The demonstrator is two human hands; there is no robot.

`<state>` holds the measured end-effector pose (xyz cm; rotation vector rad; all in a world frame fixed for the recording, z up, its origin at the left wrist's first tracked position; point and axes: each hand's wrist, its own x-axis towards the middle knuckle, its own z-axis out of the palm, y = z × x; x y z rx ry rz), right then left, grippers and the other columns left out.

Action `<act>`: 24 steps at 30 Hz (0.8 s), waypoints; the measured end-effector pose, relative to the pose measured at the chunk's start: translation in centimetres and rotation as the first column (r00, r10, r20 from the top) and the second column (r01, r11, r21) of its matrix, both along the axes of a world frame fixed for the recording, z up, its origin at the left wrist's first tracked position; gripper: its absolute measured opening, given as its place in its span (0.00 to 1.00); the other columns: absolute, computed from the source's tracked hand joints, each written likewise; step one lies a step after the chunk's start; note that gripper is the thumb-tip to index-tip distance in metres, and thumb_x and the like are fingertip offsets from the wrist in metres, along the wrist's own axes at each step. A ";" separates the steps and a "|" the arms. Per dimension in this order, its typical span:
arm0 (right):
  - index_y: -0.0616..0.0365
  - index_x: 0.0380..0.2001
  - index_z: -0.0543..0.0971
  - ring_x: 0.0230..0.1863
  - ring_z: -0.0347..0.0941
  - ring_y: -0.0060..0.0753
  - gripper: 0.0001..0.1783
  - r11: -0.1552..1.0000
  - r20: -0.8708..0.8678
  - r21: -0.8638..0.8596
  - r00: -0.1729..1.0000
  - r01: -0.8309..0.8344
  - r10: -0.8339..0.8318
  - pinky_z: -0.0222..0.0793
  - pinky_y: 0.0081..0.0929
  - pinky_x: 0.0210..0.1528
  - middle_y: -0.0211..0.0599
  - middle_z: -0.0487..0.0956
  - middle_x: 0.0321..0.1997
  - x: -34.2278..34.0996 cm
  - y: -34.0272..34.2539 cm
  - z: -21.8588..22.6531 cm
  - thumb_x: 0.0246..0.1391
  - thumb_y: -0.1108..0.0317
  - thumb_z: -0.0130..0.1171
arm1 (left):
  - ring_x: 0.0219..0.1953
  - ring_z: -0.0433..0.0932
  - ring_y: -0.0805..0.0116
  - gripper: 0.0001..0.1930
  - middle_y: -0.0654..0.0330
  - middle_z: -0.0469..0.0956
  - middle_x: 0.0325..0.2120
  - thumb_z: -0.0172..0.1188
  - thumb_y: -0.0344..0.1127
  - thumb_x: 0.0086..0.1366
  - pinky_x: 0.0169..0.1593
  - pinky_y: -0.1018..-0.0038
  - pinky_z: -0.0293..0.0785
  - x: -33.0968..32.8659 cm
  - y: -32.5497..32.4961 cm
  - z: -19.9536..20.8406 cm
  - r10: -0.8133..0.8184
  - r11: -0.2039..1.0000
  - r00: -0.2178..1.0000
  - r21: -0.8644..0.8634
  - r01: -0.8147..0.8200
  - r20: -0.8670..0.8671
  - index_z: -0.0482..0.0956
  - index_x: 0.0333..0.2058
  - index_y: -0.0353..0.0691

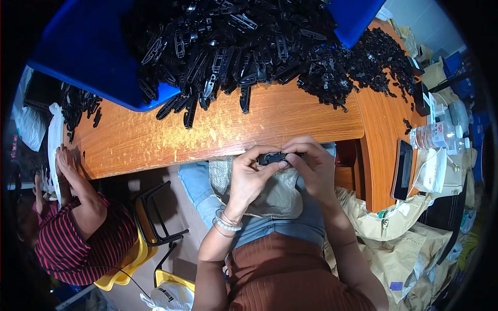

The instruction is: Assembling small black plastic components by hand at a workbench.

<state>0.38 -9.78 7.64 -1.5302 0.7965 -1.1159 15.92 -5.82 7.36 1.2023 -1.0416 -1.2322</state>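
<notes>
Both my hands hold one small black plastic part (272,158) just below the front edge of the wooden table (233,129), above my lap. My left hand (250,173) grips its left end with thumb and fingers. From the right, my right hand (311,163) pinches the other end. A woven sack (275,194) lies over my lap under the hands. On the table a big heap of long black plastic parts (233,46) spills out of a blue bin (88,52), and a second heap of smaller black pieces (368,62) lies to the right.
A person in a red-striped shirt (78,238) sits at my left with hands on the table corner, by a yellow chair (129,259). At right are a dark phone (402,169), a water bottle (436,136), a white pouch (430,173) and crumpled paper sacks (404,243).
</notes>
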 end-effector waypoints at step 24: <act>0.60 0.33 0.81 0.32 0.74 0.32 0.06 0.971 -0.163 0.070 0.958 -0.227 0.236 0.69 0.27 0.39 0.38 0.79 0.32 -1.4 0.9 -1.6 0.52 0.71 0.59 | 0.28 0.77 0.71 0.08 0.57 0.79 0.26 0.62 0.32 0.58 0.33 0.77 0.72 4.4 -4.0 -1.6 0.092 0.976 0.899 -0.220 0.005 0.427 0.80 0.30 0.31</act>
